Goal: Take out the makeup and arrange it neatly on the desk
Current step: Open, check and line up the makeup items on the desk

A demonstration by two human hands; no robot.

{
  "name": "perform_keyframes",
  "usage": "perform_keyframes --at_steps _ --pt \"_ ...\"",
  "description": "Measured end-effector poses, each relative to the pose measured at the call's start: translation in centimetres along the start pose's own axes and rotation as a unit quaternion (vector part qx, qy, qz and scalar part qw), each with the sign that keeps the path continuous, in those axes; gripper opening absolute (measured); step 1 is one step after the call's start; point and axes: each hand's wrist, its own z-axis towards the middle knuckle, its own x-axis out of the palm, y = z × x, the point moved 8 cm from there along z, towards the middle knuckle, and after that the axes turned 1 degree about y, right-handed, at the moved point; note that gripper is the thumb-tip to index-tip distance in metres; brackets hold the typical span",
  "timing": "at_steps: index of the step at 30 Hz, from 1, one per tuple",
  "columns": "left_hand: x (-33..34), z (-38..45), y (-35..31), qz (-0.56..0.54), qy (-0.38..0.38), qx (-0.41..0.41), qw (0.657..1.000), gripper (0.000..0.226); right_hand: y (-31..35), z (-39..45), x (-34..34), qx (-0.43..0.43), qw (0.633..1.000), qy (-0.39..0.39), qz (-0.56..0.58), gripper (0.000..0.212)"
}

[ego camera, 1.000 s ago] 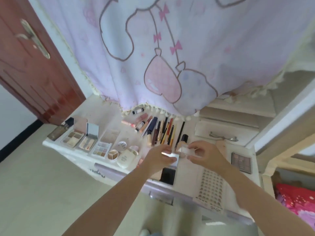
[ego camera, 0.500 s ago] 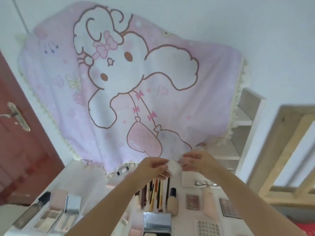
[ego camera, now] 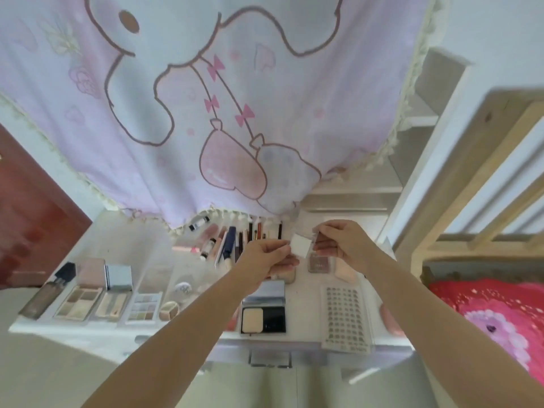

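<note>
Both my hands hold a small white square packet [ego camera: 300, 245] above the white desk [ego camera: 123, 240]. My left hand [ego camera: 266, 256] pinches its left edge and my right hand [ego camera: 341, 244] pinches its right edge. Under the hands lie a row of pens, pencils and tubes [ego camera: 232, 240], a small blush compact [ego camera: 318, 264] and a pale sponge [ego camera: 346, 272]. An open powder compact [ego camera: 263, 312] sits at the front middle. Open eyeshadow palettes [ego camera: 88, 295] line the front left. A sheet of stick-on gems [ego camera: 345, 315] lies at the front right.
A pink cartoon curtain [ego camera: 206, 113] hangs over the desk's back edge. A dark red door [ego camera: 32, 222] stands at the left. Shelves [ego camera: 412, 136] and a wooden bed frame [ego camera: 482, 178] with a red blanket [ego camera: 500, 322] are at the right. A drawer handle [ego camera: 269, 359] sits under the desk front.
The view tilted up and has come partway back down to the desk. Both hands kept the white packet between them, lifted off the desk surface.
</note>
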Motion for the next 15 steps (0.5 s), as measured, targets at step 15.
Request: perform_keyframes --at_steps 15 --pt "-6.7 -3.9 12.6 0.578 -0.117 -0.093 0.802 0.029 -17.5 1.6 -2.0 0.196 0.902 -0.004 -0.384 0.019"
